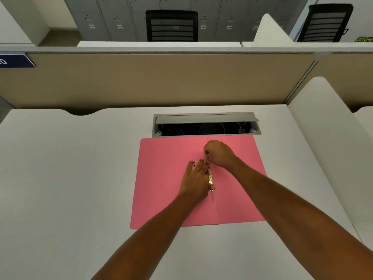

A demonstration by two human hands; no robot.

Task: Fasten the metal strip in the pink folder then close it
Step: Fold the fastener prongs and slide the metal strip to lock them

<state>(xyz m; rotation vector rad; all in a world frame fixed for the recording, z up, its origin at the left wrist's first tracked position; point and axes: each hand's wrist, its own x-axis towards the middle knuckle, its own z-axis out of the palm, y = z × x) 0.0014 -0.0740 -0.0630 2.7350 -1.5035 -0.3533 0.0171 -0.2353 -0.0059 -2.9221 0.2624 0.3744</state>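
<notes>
White desk surface [60, 168] fills the lower view, backed by a beige partition [161, 77]; grey lockers [113, 19] and two black chairs [171, 25] are seen beyond it. An open cable tray [205, 125] is set into the desk just behind the pink folder [161, 178], which is laid open and flat, its centre crease running toward the viewer.

Much of the metal strip [210, 175] is hidden: only a short gold length along the crease and a thin prong below the thumb are seen, the rest being covered by fingers. A small dark-and-gold piece beside the left fingertips is too small to be identified.

The left hand [196, 181] is laid nearly flat on the folder, fingers extended and only slightly spread, with the thumb pressed on the strip's near end. The right hand [219, 153] is curled, its fingertips pinched together at the strip's far end; what exactly is gripped there cannot be told.
</notes>
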